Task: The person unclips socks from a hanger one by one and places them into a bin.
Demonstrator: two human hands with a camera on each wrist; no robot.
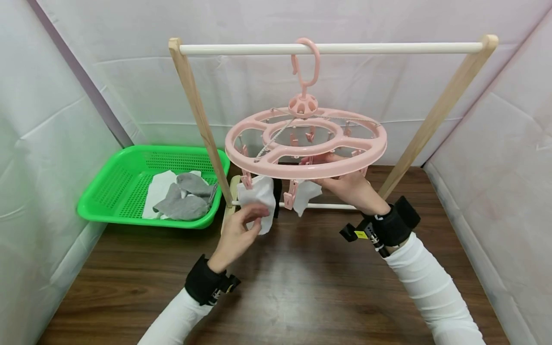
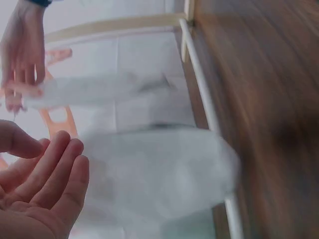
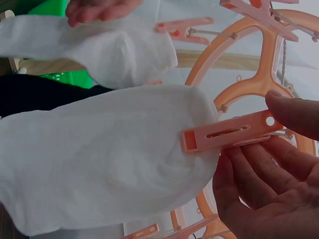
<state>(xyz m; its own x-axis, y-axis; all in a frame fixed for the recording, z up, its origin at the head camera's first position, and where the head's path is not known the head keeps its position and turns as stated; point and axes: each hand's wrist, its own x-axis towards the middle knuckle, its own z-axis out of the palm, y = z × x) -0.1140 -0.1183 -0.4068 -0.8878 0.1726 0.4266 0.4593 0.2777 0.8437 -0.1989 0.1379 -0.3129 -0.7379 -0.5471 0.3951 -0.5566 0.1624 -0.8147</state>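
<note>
My right hand [image 1: 351, 189] is at the near right side of the pink clip hanger [image 1: 284, 170]. In the right wrist view, thumb and fingers pinch the end of a pink clothespin [image 3: 234, 130], whose jaws sit on the end of a white sock [image 3: 109, 159]. Another white sock [image 1: 257, 194] hangs from the hanger's left side under a clothespin [image 1: 246, 179]. Beside that sock is my left hand [image 1: 239, 235], its fingers loosely bent and holding nothing. Part of a black sock [image 3: 45, 94] shows between the two white ones.
The hanger hooks over a white rod [image 1: 388, 48] between wooden posts [image 1: 440, 115]. At left, a green basket [image 1: 142, 221] holds grey cloth pieces [image 1: 185, 199] and white ones [image 1: 158, 191]. A lower white bar [image 1: 327, 206] runs behind the socks above the brown table [image 1: 302, 287].
</note>
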